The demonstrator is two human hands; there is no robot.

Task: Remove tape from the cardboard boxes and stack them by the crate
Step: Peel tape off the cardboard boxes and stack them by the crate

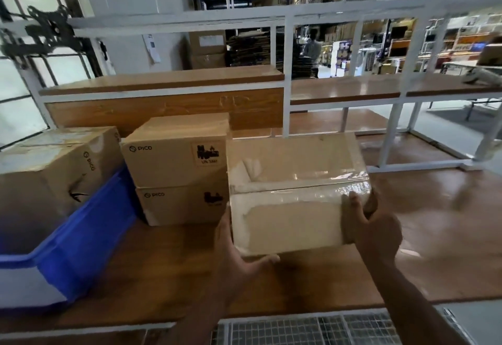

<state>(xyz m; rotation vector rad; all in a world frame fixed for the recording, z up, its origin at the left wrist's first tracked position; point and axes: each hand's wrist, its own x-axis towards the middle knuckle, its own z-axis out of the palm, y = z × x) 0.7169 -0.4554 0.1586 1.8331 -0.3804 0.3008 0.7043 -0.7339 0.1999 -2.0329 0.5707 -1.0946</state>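
Note:
I hold a cardboard box (293,198) wrapped in glossy clear tape above the wooden table (163,271). My left hand (236,252) grips its lower left corner, thumb under the bottom edge. My right hand (372,222) grips its right end, thumb on the front face. Just left of it stand two stacked PICO boxes (176,171), one on the other. A blue crate (78,236) sits at the left with another PICO box (54,165) inside it.
A raised wooden shelf (168,84) in a white metal frame (288,73) runs behind the boxes. A wire mesh panel (326,328) lies below the table's near edge. A person stands far off among warehouse racks.

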